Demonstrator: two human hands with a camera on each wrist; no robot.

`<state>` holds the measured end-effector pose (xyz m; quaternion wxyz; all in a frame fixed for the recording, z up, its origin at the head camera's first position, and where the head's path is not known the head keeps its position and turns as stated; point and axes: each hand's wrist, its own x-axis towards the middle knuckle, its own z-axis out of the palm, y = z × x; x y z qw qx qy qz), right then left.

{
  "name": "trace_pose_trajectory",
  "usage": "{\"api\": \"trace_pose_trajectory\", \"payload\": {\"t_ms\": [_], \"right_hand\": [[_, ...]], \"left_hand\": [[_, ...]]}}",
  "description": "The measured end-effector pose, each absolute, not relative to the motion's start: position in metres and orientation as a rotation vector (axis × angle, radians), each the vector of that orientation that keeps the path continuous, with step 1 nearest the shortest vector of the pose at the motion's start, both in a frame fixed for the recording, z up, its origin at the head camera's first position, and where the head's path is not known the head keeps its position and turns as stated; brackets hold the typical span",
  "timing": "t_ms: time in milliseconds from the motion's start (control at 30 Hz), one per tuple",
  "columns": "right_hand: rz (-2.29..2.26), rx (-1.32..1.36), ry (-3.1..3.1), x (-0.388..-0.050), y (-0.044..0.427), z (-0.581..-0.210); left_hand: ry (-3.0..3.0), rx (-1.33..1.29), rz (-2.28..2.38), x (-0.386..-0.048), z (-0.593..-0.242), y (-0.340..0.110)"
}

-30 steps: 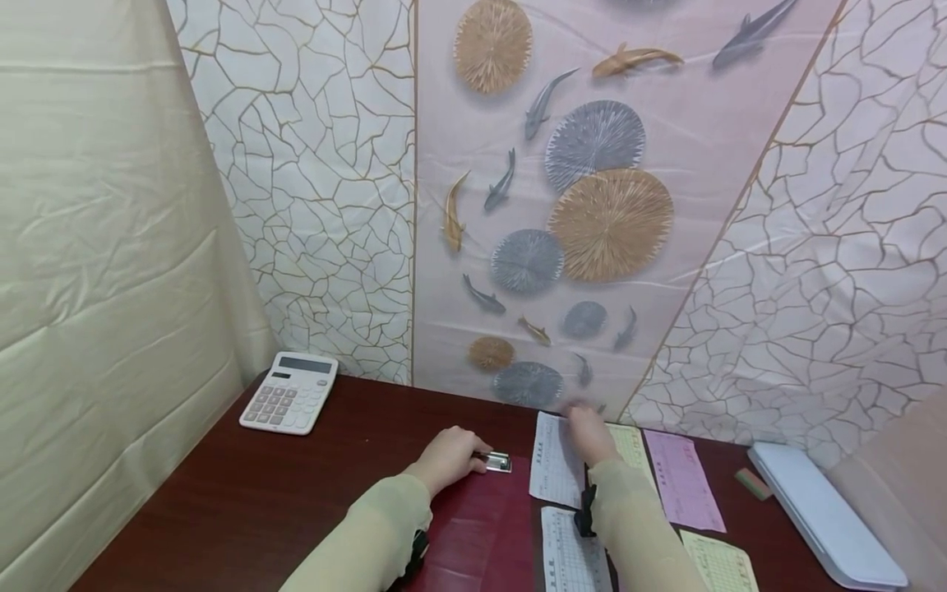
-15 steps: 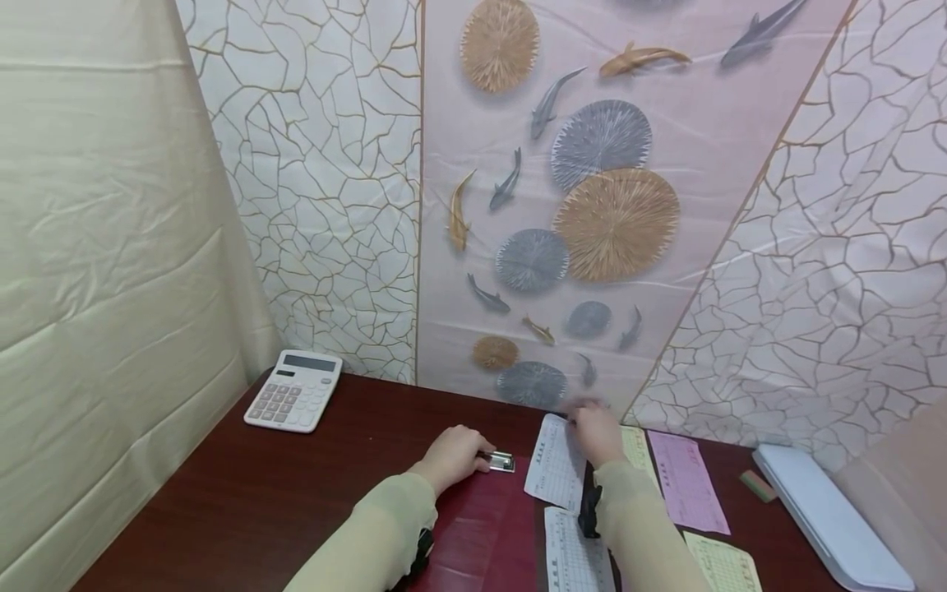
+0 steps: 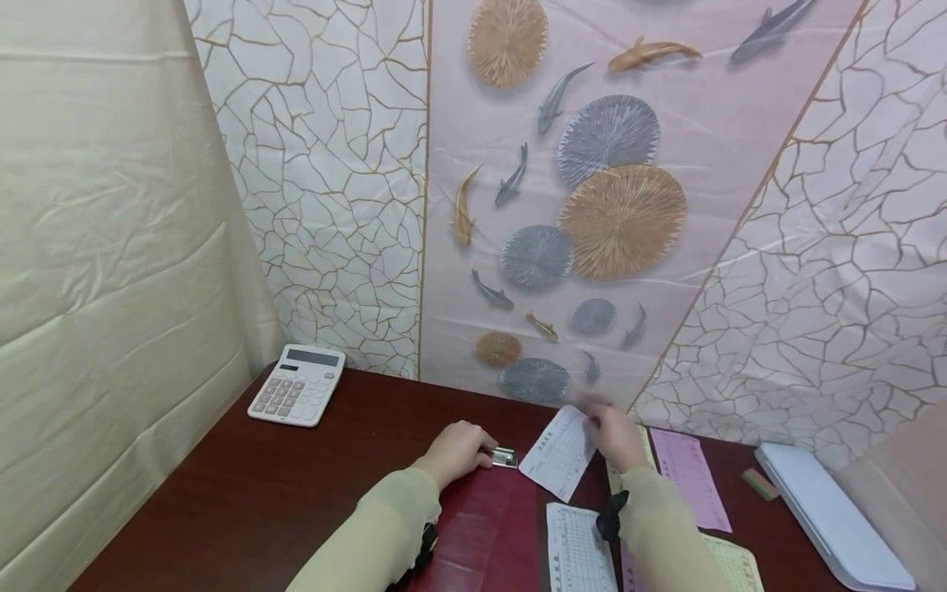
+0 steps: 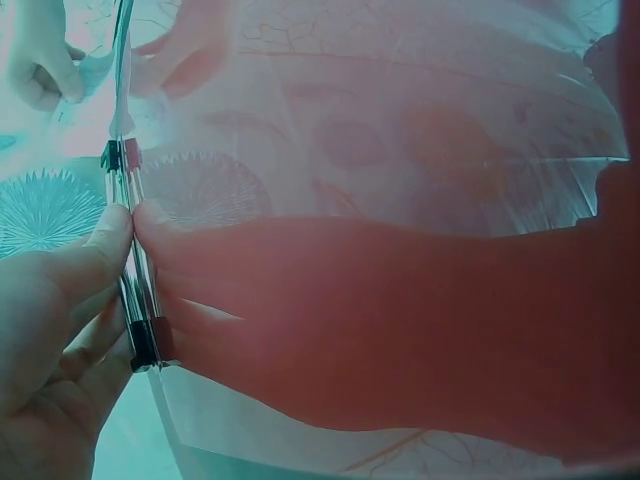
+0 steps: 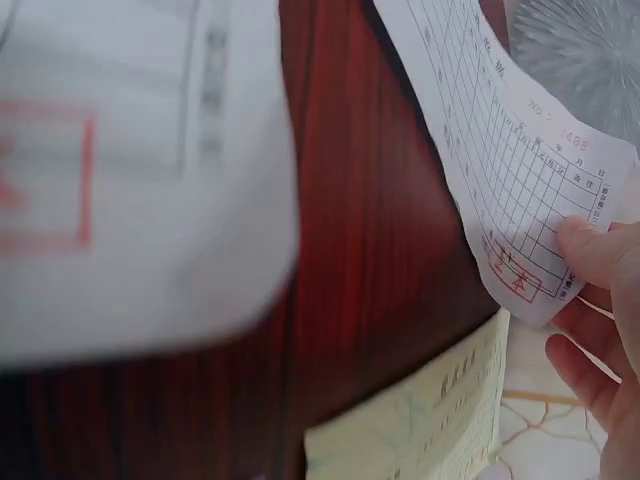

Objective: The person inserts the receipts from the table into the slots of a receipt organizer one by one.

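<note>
My left hand (image 3: pixel 455 450) holds the metal clip (image 3: pixel 505 458) at the top of a dark red clipboard (image 3: pixel 477 534). In the left wrist view, thumb and fingers pinch the clip (image 4: pixel 141 280), which has black ends, and the glossy red surface mirrors the hand. My right hand (image 3: pixel 620 437) pinches a white printed slip (image 3: pixel 558 454) by its right edge. The slip is tilted and its near left corner reaches the clipboard's top right. In the right wrist view, thumb and fingers grip a corner of this slip (image 5: pixel 530 170), which bears a table and red print.
Below lies another white slip (image 3: pixel 580 547). Yellow slips (image 3: pixel 732 561) and a pink slip (image 3: pixel 691 477) lie right. A small green-and-brown block (image 3: pixel 759 484) and a pale blue case (image 3: pixel 832 514) are farther right. A white calculator (image 3: pixel 297 385) stands back left, before the cloth-covered wall.
The white slip has been lifted and turned clockwise, its lower end now nearer the clip. My right hand has moved slightly right. My left hand stays at the clip.
</note>
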<state>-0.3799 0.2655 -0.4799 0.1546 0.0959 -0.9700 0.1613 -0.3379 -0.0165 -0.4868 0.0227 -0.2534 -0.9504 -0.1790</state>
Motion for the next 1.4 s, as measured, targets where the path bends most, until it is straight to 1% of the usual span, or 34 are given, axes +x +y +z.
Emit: {"api": "trace_pose_trajectory", "payload": {"t_ms": [267,533,633,933,1133,1400], "right_hand": [[0.552,0.197,-2.898,-0.367,0.272,-0.466],[0.680,0.280,-2.858,-0.356,0.283,-0.458],[0.798,0.268,-2.842,-0.348,0.289,-0.454],[1.202,0.094,-2.832,-0.323,0.307,-0.440],[1.402,-0.067,-2.795,-0.310,0.307,-0.439],[1.617,-0.150,-2.830,-0.292,0.300,-0.441]], "left_hand": [[-2.950,-0.782,-0.562,-0.337,-0.486,-0.014],[-2.942,-0.785,-0.559,-0.336,-0.486,-0.014],[-2.952,-0.777,-0.571,-0.336,-0.487,-0.014],[-2.968,-0.789,-0.578,-0.338,-0.483,-0.016],[-2.960,-0.794,-0.525,-0.339,-0.484,-0.019],[-2.956,-0.781,-0.516,-0.340,-0.487,-0.016]]}}
